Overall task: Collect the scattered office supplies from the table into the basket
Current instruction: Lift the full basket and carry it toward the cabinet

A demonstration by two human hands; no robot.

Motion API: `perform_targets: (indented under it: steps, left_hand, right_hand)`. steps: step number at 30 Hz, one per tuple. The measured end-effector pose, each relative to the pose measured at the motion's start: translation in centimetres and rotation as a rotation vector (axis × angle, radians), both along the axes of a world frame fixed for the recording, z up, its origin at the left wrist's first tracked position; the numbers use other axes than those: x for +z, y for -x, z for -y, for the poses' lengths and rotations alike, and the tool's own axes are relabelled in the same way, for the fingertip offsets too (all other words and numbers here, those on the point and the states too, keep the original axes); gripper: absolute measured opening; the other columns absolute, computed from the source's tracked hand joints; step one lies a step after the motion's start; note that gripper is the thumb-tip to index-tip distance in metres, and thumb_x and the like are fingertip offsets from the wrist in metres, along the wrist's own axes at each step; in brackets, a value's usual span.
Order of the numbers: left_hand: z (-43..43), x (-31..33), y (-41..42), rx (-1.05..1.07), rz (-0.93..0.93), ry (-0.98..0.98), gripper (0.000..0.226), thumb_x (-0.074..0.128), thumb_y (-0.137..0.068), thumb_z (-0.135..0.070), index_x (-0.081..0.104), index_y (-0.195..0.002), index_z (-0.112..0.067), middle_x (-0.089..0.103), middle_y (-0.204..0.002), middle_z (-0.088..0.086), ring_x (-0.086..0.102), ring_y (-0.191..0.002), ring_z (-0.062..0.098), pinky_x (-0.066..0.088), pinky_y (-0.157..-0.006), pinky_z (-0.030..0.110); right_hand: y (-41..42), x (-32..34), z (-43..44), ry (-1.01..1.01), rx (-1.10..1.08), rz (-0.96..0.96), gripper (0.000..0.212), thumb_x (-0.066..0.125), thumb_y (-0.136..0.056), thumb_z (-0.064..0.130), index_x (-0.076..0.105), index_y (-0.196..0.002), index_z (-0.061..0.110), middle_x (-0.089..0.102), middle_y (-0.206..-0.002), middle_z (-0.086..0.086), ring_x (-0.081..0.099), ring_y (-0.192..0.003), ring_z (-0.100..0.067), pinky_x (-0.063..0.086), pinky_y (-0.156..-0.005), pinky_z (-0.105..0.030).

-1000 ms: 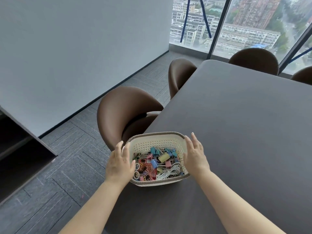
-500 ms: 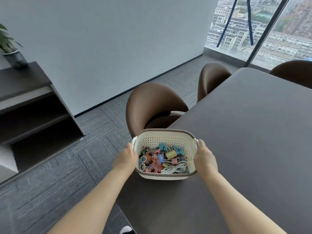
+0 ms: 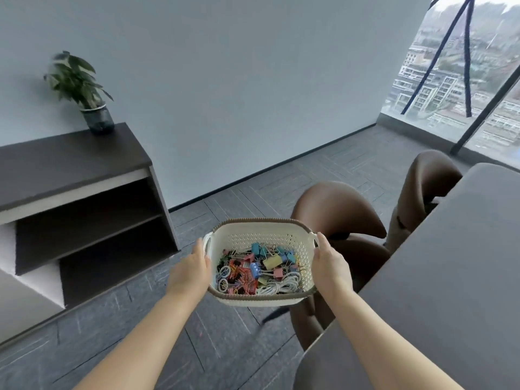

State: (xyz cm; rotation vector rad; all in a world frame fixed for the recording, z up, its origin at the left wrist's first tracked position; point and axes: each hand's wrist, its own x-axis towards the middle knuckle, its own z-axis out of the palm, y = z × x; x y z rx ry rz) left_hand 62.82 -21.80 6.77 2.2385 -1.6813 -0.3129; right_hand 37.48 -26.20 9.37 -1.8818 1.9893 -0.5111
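A cream basket (image 3: 253,231) with a brown rim hangs in the air over the floor, left of the dark table (image 3: 450,277). Inside it lie several coloured binder clips (image 3: 254,267), paper clips and a coiled white cable (image 3: 287,284). My left hand (image 3: 191,270) grips the basket's left side and my right hand (image 3: 329,263) grips its right side near the handle. The fingers of both hands are hidden under the basket's walls.
Two brown chairs (image 3: 334,209) (image 3: 427,175) stand along the table's left edge, the nearer one just behind the basket. A dark shelf unit (image 3: 70,164) with a potted plant (image 3: 81,91) stands at the left wall. Grey carpet floor lies below. A window fills the upper right.
Both hands closed on the basket's sides and lifted it off the table's corner. It has moved left, out over the floor, and my view has turned left toward the shelf unit.
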Motion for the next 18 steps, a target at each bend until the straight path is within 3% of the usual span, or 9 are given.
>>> perform_targets:
  steps: [4, 12, 18]
  left_hand:
    - [2.2, 1.3, -11.1, 0.091, 0.017, 0.016, 0.051, 0.032, -0.099, -0.020, 0.015, -0.146, -0.010, 0.048, -0.062, -0.004, 0.042, -0.049, 0.011, 0.029, -0.042, 0.025]
    - [3.5, 4.3, -30.2, 0.354, 0.105, 0.066, 0.046, 0.034, -0.099, -0.019, 0.023, -0.142, -0.010, 0.043, -0.056, -0.009, 0.039, -0.046, 0.007, 0.023, -0.040, 0.023]
    - [4.2, 5.1, -40.4, 0.573, 0.138, 0.048, 0.046, 0.032, -0.099, -0.020, 0.023, -0.143, -0.012, 0.043, -0.055, -0.007, 0.044, -0.047, 0.012, 0.031, -0.041, 0.025]
  right_hand:
    - [-11.7, 1.0, 4.5, 0.017, 0.095, 0.032, 0.040, 0.032, -0.099, 0.015, 0.033, -0.138, 0.020, 0.062, -0.115, -0.015, 0.059, -0.097, -0.032, 0.045, -0.076, -0.036]
    - [-33.3, 2.0, 11.9, 0.009, 0.287, 0.112, 0.040, 0.033, -0.099, 0.021, 0.033, -0.139, 0.024, 0.064, -0.077, -0.004, 0.059, -0.063, -0.018, 0.048, -0.055, -0.029]
    - [-46.7, 3.0, 16.6, 0.024, 0.474, 0.150, 0.039, 0.034, -0.099, 0.020, 0.036, -0.137, 0.021, 0.065, -0.083, -0.009, 0.057, -0.066, -0.022, 0.046, -0.057, -0.029]
